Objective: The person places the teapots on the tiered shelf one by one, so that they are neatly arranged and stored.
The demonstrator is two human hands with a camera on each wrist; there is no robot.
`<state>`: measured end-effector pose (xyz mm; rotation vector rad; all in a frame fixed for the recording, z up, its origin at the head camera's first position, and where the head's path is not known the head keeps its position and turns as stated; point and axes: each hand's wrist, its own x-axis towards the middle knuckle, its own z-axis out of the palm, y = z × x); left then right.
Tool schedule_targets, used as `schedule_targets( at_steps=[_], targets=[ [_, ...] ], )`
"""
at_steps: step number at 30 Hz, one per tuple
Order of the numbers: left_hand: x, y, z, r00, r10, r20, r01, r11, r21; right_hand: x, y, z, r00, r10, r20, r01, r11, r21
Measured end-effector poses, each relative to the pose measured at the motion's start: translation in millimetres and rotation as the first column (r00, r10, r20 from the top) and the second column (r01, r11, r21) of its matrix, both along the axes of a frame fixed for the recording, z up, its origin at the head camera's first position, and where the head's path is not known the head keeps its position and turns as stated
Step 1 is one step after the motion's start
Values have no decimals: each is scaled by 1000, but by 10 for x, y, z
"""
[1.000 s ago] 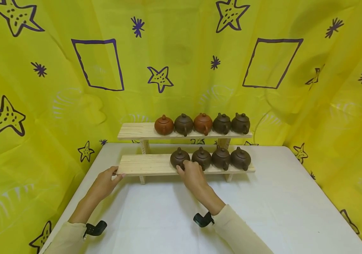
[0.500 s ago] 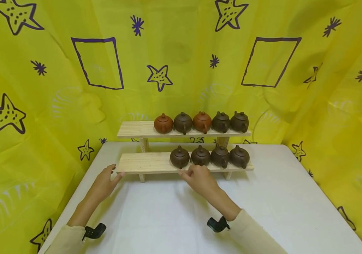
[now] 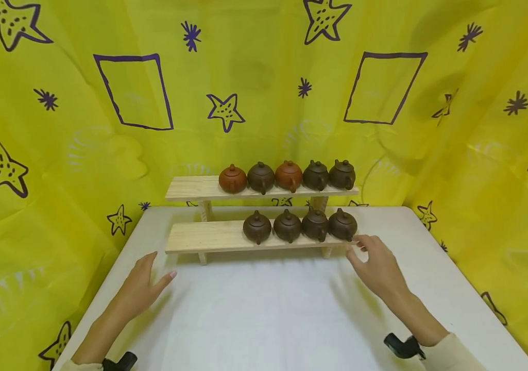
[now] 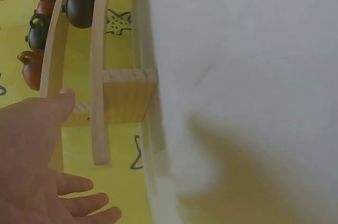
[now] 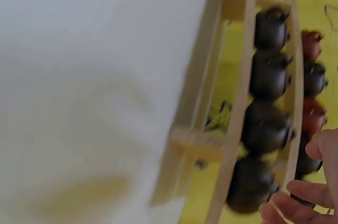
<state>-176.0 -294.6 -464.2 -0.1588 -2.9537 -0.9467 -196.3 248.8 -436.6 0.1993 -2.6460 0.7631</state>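
My left hand hovers with fingers spread in front of the left end of a two-tier wooden shelf, holding nothing. At the shelf's lower right end, my right hand has its fingertips close by the rightmost dark brown teapot, with nothing in its grasp. Several dark brown teapots, among them one left of centre, line the right part of the lower tier. Along the upper tier stand dark teapots and two reddish-brown ones, the leftmost and a middle teapot.
The shelf stands near the back of a white-covered table. Yellow patterned cloth hangs behind and at both sides. Bare wood shows at the left of the upper tier. Each wrist carries a black camera, such as the right one.
My right hand has left the leftmost teapot on the lower tier and moved right to the shelf's end. My left hand has drawn back from the left end. The view has shifted slightly.
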Motion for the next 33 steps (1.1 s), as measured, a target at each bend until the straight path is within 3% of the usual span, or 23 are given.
schedule_targets(
  at_steps=[4,8,15,33],
  targets=[
    [104,-1,-62,1000,-2,4,3,998,-67,103,301,-139,990,-34,140,20,994,106],
    [173,29,-131,1000,1,-12,-3,989,-148,170,431,-282,963,-58,263,4,980,200],
    [205,119,-173,1000,11,-24,-17,973,-231,181,414,-439,914,-67,401,-34,970,241],
    [218,156,-220,1000,2,-18,-6,970,-244,180,240,-468,909,-45,415,-55,973,226]
  ],
)
